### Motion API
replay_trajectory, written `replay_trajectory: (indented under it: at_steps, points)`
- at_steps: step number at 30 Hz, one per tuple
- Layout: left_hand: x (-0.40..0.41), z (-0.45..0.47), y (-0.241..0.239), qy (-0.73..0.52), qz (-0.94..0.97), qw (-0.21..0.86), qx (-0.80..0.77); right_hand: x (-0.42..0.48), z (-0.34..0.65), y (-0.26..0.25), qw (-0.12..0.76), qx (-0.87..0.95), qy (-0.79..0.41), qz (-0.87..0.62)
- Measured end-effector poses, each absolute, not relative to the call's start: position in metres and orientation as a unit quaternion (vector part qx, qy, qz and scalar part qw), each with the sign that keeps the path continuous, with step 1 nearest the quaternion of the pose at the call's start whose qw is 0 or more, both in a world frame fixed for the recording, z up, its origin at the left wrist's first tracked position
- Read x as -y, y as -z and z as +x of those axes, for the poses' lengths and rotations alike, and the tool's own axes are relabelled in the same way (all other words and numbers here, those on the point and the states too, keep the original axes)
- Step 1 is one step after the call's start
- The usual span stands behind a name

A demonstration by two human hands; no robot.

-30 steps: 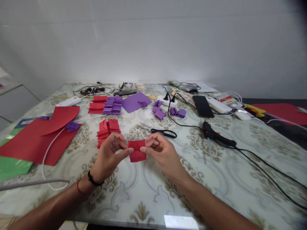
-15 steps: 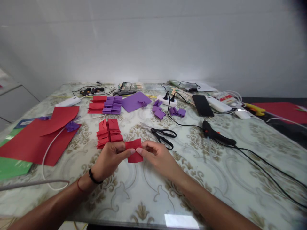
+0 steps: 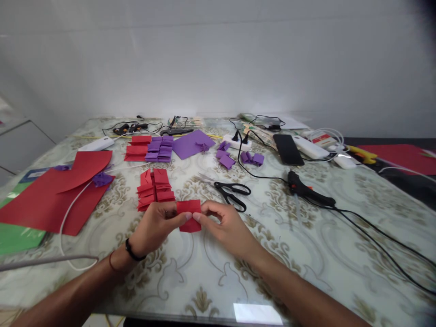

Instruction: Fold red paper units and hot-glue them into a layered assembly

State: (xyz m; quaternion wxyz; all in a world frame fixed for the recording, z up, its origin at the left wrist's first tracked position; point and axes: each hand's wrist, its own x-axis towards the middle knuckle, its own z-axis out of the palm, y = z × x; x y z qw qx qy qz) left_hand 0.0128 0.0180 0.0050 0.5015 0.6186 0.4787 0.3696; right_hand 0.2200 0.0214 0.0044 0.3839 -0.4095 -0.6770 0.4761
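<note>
Pinches a small red paper piece (image 3: 189,206) between the left hand (image 3: 150,230) and the right hand (image 3: 231,227), well in from the front edge of the table (image 3: 204,272) and roughly midway along its width. Looks nearly rectangular, plain red on the side facing the camera, with a straight upper edge and a slightly uneven lower one. Divides at about thumb height along a crosswise fold, into an upper panel standing fairly flat and a lower panel showing beneath the thumbs. Disappears partly under the fingers at both sides; cannot make out the number of layers behind. Clamps the left side of the paper with the left thumb in front and the other fingers curled behind; grips the right side in the same way with the right thumb and fingers. Has both thumb tips side by side near the fold, touching or barely apart, cannot tell which. Just past the left hand, shows two columns of red folded pieces (image 3: 146,190) in a matching shade; past the right hand, black-handled scissors (image 3: 220,186). Nearer the back edge, shows purple folded pieces (image 3: 159,150) and a purple sheet (image 3: 189,145); by the left edge, red sheets (image 3: 51,195); toward the right edge, a black glue gun (image 3: 309,194).
</note>
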Motion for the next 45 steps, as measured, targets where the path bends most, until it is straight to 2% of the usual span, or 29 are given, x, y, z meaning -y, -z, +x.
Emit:
replay_trajectory:
  at_steps: [18, 25, 28, 40, 45]
  points:
    - [-0.0186, 0.0147, -0.0105, -0.314, 0.636, 0.495, -0.502, -0.0244, 0.2217, -0.0039, 0.38, 0.679, -0.46, -0.427]
    - [-0.0184, 0.013, -0.01, -0.279, 0.661, 0.464, -0.52, -0.024, 0.2222, -0.0072, 0.321, 0.7, -0.467, -0.435]
    - [-0.0189, 0.0129, -0.0108, -0.278, 0.664, 0.463, -0.517, -0.0242, 0.2225, -0.0056, 0.334, 0.699, -0.454, -0.44]
    - [-0.0193, 0.0123, -0.0119, -0.326, 0.644, 0.479, -0.5, -0.0256, 0.2241, -0.0027, 0.347, 0.682, -0.474, -0.436]
    - [-0.0202, 0.014, -0.0071, -0.327, 0.627, 0.537, -0.46, -0.0255, 0.2228, -0.003, 0.345, 0.689, -0.468, -0.432]
